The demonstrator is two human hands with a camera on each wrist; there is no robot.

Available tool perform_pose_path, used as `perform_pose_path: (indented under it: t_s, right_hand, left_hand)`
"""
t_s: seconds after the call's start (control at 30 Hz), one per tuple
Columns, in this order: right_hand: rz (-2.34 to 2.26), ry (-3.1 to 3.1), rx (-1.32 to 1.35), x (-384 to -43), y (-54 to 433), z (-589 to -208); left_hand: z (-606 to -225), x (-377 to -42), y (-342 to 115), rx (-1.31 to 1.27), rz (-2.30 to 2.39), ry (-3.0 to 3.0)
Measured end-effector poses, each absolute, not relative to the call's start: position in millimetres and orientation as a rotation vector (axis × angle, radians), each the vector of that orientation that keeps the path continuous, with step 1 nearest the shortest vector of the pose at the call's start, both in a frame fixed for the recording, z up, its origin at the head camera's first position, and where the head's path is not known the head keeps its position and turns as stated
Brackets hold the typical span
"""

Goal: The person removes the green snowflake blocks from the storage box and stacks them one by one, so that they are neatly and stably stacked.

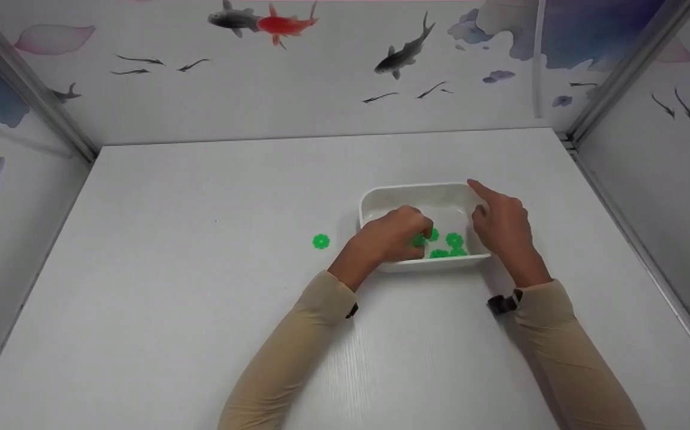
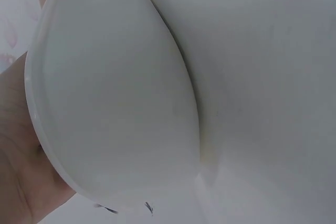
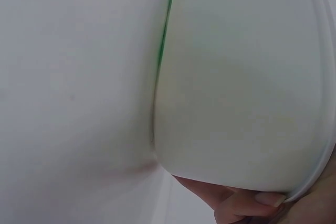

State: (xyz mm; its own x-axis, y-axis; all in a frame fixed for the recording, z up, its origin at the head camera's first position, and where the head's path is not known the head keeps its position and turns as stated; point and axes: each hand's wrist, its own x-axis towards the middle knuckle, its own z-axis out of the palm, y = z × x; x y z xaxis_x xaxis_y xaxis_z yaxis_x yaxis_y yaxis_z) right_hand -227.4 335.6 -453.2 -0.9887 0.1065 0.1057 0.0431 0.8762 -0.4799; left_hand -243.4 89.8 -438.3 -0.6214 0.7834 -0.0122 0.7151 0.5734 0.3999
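A white plastic tray [image 1: 413,192] with rounded corners holds several green flower-shaped pieces [image 1: 454,240], most of them near its front wall. My left hand [image 1: 389,234] reaches over the left side into the tray, its curled fingers and thumb pinching a green flower-shaped piece [image 1: 418,240]. At the right end, my right hand [image 1: 505,224] grips the tray's side, with the index finger stretched toward the far right corner. Close up in the right wrist view, its fingers [image 3: 241,205] curl beside the tray wall [image 3: 236,93]. In the left wrist view the tray wall [image 2: 115,87] hides the left fingertips.
One more green flower-shaped piece [image 1: 321,241] lies on the white table [image 1: 171,286], left of the tray. White panels [image 1: 297,89] painted with fish stand around the table's back and sides. A black strap [image 1: 503,303] shows at the right sleeve's cuff.
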Motion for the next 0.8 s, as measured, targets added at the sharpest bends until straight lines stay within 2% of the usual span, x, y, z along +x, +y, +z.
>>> perform_pose_path:
  t_s: [0.8]
  right_hand:
    - [0.745,-2.895,-0.078,-227.2,335.9,-454.6]
  left_hand:
    - [-426.8,-231.8,54.8,1.330,0.758,2.726]
